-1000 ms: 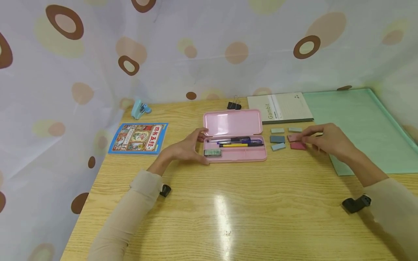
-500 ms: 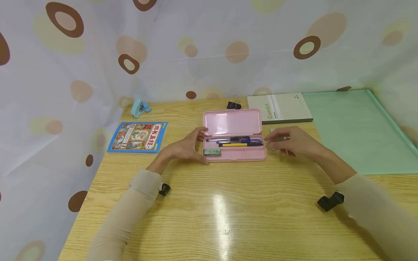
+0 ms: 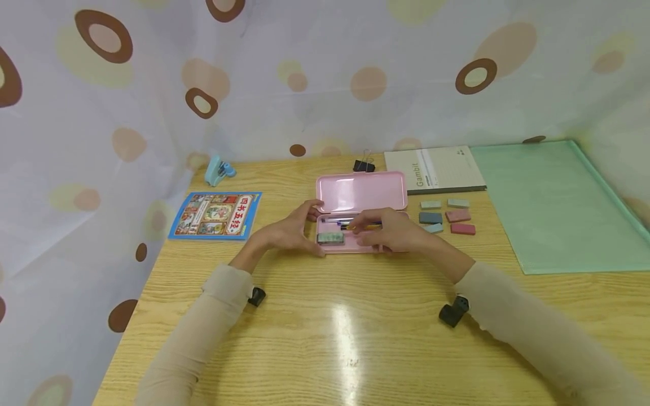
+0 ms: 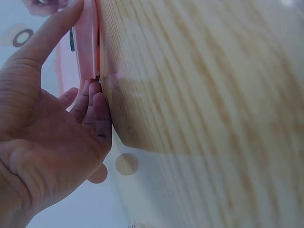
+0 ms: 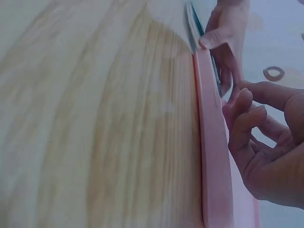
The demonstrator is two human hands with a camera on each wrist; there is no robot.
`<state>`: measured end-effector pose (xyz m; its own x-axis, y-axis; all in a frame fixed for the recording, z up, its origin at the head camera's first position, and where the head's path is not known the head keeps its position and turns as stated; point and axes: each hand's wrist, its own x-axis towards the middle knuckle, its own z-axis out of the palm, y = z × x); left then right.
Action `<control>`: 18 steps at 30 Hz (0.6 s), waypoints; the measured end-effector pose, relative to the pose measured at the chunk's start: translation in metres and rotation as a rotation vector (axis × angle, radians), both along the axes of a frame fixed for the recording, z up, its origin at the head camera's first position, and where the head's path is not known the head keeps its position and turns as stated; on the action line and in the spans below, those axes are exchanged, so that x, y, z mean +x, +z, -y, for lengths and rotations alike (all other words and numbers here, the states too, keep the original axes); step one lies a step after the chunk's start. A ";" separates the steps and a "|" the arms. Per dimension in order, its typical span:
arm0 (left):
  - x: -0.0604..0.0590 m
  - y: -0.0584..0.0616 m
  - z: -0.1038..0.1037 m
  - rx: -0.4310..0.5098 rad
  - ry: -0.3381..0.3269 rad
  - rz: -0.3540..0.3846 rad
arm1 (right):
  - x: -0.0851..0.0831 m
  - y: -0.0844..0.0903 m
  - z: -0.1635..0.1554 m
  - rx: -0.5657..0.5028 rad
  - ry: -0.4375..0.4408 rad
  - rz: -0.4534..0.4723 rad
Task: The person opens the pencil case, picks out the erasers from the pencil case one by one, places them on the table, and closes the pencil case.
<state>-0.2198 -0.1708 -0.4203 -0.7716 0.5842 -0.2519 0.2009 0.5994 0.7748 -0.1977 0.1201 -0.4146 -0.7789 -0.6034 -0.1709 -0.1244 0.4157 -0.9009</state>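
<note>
The pink pencil case point(image 3: 361, 217) lies open near the middle of the wooden surface point(image 3: 355, 316), lid tipped back toward the curtain, with pens point(image 3: 350, 220) along its far channel and a small grey-green eraser point(image 3: 330, 238) at its near-left corner. The left hand point(image 3: 290, 230) steadies the case's left end, thumb at the hinge side and fingers point(image 4: 95, 107) curled round the near corner. The right hand point(image 3: 393, 234) is over the tray's middle, its fingers point(image 5: 247, 118) bent close together above the bottom compartment; they seem to pinch a small piece, though neither view shows it plainly, so I cannot tell for certain. The case looks like thin, stiff, light plastic, smooth enough to slide on the glossy surface, so bracing it at an end wall as the left hand does seems sensible; the loose erasers are small and grippy, best taken by their long edges. Half a second earlier the right hand was just right of the case over the group of small erasers point(image 3: 446, 216); it has since moved left over the tray, uncovering those blocks, while the left hand has stayed put. Further off are a blue picture book point(image 3: 215, 214), a small blue stapler point(image 3: 217, 170), a black binder clip point(image 3: 363, 164), a notebook point(image 3: 434, 168) and a green mat point(image 3: 558, 203)
</note>
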 end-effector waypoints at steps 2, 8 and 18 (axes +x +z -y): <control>0.000 -0.001 0.000 0.006 -0.004 -0.002 | 0.000 0.000 0.010 -0.001 0.001 0.001; -0.001 -0.002 0.001 0.019 -0.014 -0.008 | -0.003 -0.002 0.034 0.006 0.003 -0.029; -0.002 -0.002 0.000 0.008 -0.013 0.005 | -0.004 -0.001 0.057 0.176 -0.059 -0.210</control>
